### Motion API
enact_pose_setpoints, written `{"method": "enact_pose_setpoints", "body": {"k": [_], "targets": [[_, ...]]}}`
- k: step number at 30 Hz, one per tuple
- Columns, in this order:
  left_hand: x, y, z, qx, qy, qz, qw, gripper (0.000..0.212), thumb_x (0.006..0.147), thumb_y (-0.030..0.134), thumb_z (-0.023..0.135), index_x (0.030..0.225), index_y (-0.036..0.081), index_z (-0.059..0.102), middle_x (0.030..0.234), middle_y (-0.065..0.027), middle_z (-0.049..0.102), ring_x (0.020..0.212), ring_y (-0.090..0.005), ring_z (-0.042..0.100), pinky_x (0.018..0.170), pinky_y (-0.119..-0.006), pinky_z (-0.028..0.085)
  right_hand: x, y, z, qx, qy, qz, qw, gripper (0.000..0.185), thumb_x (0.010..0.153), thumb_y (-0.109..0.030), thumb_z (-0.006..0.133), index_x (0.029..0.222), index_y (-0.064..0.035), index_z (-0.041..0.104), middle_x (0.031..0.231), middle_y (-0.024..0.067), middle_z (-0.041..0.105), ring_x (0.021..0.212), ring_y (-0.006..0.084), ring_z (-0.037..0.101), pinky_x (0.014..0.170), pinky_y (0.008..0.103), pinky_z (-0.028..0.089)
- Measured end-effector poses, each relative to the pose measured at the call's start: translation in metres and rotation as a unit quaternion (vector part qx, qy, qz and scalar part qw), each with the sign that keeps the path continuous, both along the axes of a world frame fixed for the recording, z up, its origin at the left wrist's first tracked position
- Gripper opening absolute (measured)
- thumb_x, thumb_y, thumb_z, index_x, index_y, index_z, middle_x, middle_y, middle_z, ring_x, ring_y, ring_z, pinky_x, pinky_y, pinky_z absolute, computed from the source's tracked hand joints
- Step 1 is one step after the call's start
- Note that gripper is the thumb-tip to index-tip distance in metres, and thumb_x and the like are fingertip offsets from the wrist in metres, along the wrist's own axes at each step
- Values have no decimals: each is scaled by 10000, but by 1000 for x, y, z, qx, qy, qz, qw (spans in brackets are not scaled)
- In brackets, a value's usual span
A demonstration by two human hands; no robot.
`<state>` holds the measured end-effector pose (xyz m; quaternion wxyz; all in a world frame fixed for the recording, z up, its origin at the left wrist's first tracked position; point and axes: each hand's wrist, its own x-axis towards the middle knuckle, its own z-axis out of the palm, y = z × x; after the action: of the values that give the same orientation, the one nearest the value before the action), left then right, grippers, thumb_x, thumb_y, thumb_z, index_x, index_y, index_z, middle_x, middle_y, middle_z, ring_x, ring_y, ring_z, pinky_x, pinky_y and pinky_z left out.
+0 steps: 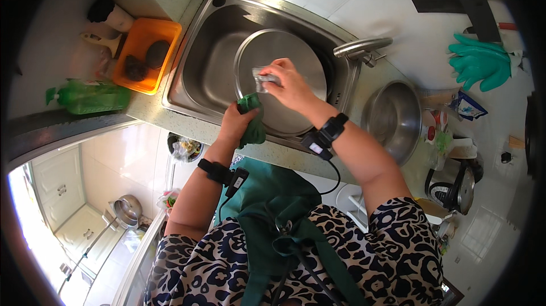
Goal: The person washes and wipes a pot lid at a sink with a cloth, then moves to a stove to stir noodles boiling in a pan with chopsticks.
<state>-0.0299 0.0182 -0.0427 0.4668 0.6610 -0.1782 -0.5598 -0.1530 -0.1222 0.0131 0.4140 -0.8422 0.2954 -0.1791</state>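
My left hand (236,121) grips a bunched green cloth (254,129) over the sink's front edge. Whether the cloth joins my green apron (273,182) I cannot tell. Above the sink, my right hand (290,84) pinches a small, crinkled silvery piece (263,79), slightly blurred; its kind is unclear. Under both hands, a large round stainless-steel pan or lid (273,48) lies in the steel sink (209,63), leaning to the right side. Part of its face is hidden by my right hand. A dark round rim (328,65) shows beneath it.
A steel faucet (362,46) is at the sink's back right, with a metal basin (390,122) on the counter nearby. To the left stand an orange bin (147,56) holding scrubbers and a green pump bottle (94,97). Teal rubber gloves (482,63) hang on the right wall.
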Motion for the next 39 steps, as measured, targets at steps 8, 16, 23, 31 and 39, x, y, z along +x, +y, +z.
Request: {"method": "enact_pose_setpoints", "body": {"k": [8,16,23,31,39], "targets": [[-12,-5,2,7,-189,-66,980,491,683,310,655,958,-76,524,879,-258,601,870,-382,586,738,-403,462,58,22,-19,61,143,-9,988,283,679,-223,631,883,-72,506,996,177,470,786,370,561,720,410,466],[-17,-2,20,46,-225,-56,972,426,710,256,632,979,-46,495,912,-249,591,911,-396,553,780,-424,441,114,-50,-33,102,214,-255,937,423,740,-292,531,1025,19,512,1020,253,576,971,385,554,834,425,438],[-15,-3,21,3,-234,-47,971,362,704,184,652,953,-38,513,834,-203,605,813,-336,595,725,-382,453,39,-115,-105,87,218,-385,892,410,823,-281,509,1042,62,453,1025,296,546,935,403,560,827,435,449],[-8,2,15,-40,-112,-59,991,450,677,212,685,996,-46,501,883,-178,600,854,-292,596,753,-356,459,-51,-34,-98,269,145,-128,943,372,797,-213,599,1113,-37,511,993,153,586,878,244,574,766,335,452],[-8,2,22,-22,-152,-75,985,397,696,138,666,1012,-31,496,877,-132,590,818,-222,580,740,-323,458,-4,21,-83,32,-10,26,999,322,743,-101,610,1051,-73,522,987,168,561,952,338,528,814,392,435]]}}
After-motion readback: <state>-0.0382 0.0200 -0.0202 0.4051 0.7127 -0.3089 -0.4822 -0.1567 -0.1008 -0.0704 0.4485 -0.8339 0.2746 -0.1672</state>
